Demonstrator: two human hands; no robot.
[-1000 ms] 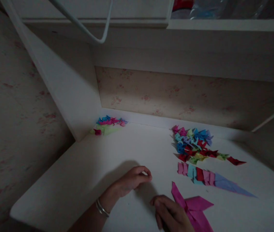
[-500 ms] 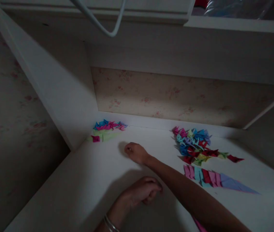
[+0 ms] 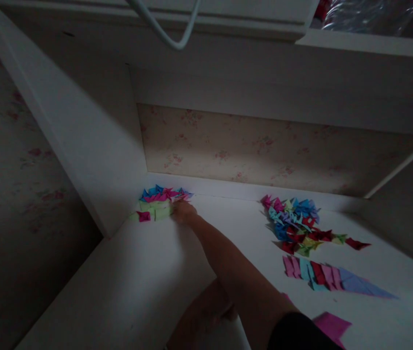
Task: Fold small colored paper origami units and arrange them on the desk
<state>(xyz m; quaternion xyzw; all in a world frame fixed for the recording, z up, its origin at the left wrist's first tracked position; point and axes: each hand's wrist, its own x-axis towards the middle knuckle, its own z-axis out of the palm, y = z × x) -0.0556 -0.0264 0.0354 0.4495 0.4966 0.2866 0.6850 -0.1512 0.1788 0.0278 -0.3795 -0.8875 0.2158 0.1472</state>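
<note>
My right hand [image 3: 183, 212] reaches across to the left group of folded paper on the white desk. Its closed fingertips meet the edge of the pale green folded pieces [image 3: 162, 213], just below a row of pink and blue paper cranes [image 3: 158, 194]. Whatever the fingers pinch is too small and dark to make out. At the left of the green pieces lies a small magenta folded piece [image 3: 144, 217]. My left hand [image 3: 206, 307] hangs low at the front, largely covered by my right forearm, so its fingers barely show.
On the right lies a heap of colourful paper cranes [image 3: 294, 221]. Before it runs a row of overlapping folded strips [image 3: 318, 273] ending in a lavender point. Magenta paper [image 3: 332, 326] sits near the front. A cabinet [image 3: 228, 19] overhangs, with a white cable [image 3: 177, 44] dangling.
My right hand has moved forward and left, from bare desk to the left paper group. My left hand has shifted slightly lower, behind the right forearm. The magenta paper in front has come into view.
</note>
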